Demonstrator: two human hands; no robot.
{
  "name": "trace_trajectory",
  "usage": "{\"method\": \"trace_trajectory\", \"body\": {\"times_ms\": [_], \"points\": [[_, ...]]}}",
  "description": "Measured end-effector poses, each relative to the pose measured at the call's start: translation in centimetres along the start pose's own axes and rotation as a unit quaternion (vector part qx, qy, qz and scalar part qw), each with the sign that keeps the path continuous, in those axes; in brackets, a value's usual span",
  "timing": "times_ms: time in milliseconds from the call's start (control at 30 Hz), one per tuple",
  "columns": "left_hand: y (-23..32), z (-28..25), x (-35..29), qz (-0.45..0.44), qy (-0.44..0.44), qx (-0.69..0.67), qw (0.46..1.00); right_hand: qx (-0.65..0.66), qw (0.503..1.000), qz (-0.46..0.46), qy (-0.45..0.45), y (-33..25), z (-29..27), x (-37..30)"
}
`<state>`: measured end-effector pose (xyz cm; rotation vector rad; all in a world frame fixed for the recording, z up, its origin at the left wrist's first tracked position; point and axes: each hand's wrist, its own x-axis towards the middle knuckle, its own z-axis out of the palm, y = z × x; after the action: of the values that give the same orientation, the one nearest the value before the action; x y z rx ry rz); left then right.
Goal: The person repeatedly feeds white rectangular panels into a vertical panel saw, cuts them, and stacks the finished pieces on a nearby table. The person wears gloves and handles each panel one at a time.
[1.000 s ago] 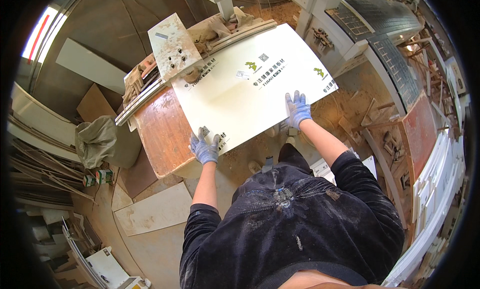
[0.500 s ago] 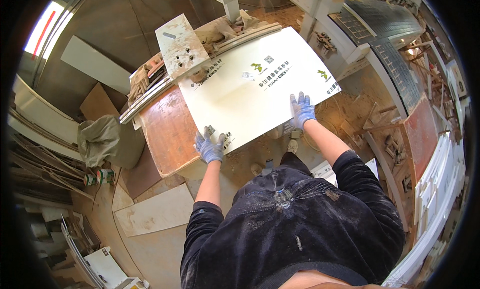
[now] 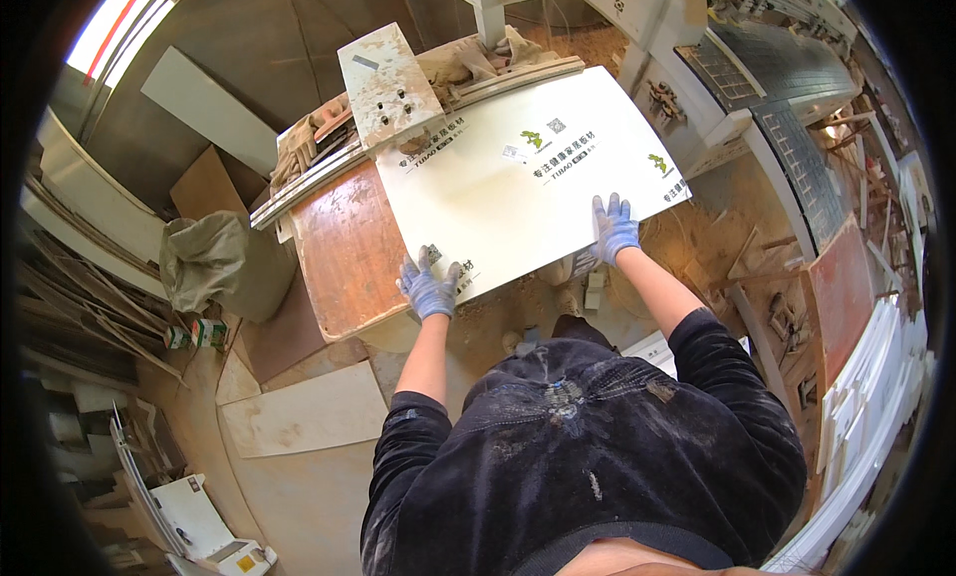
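A large white board (image 3: pixel 528 178) with printed marks and green figures lies flat on a worn brown wooden worktable (image 3: pixel 349 237). Its far edge runs along a pale straight rail (image 3: pixel 309 181). My left hand (image 3: pixel 429 286), in a blue-grey glove, rests with spread fingers on the board's near left corner. On the near edge farther right, my right hand (image 3: pixel 614 230), gloved the same way, presses flat with its fingers apart. Neither hand is closed round anything. Above the board's far left corner stands a dusty white machine housing (image 3: pixel 390 88) with dark knobs.
A grey-green cloth sack (image 3: pixel 214 262) stands left of the worktable. A pale panel (image 3: pixel 304 412) lies on the floor near it. To the right are a dark slatted machine bed (image 3: pixel 802 168), a reddish board (image 3: pixel 842 287) and stacked white strips (image 3: pixel 861 397). Gloves (image 3: pixel 294 158) lie behind the rail.
My whole view has shifted and turned slightly, so the worktable appears farther right. Both hands stay on the board, which shows no clear movement along the rail.
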<state>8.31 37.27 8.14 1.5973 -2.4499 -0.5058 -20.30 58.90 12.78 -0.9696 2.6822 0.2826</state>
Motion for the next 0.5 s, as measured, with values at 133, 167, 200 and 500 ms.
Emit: {"method": "trace_trajectory", "body": {"times_ms": [133,167,200,500], "points": [[-0.1,0.1,-0.1,0.001,0.013,-0.001,1.0,0.02,1.0,-0.02,0.001,0.8,0.3,0.0],[-0.1,0.1,-0.1,0.0,0.01,-0.001,1.0,0.025,0.999,-0.037,0.001,1.3,0.3,0.2],[-0.2,0.2,0.0,0.002,0.013,0.0,1.0,0.033,0.998,-0.058,-0.002,2.1,0.4,0.5],[-0.7,1.0,0.1,0.005,0.032,0.031,0.999,0.124,0.968,0.121,0.181,13.8,1.6,8.4]]}}
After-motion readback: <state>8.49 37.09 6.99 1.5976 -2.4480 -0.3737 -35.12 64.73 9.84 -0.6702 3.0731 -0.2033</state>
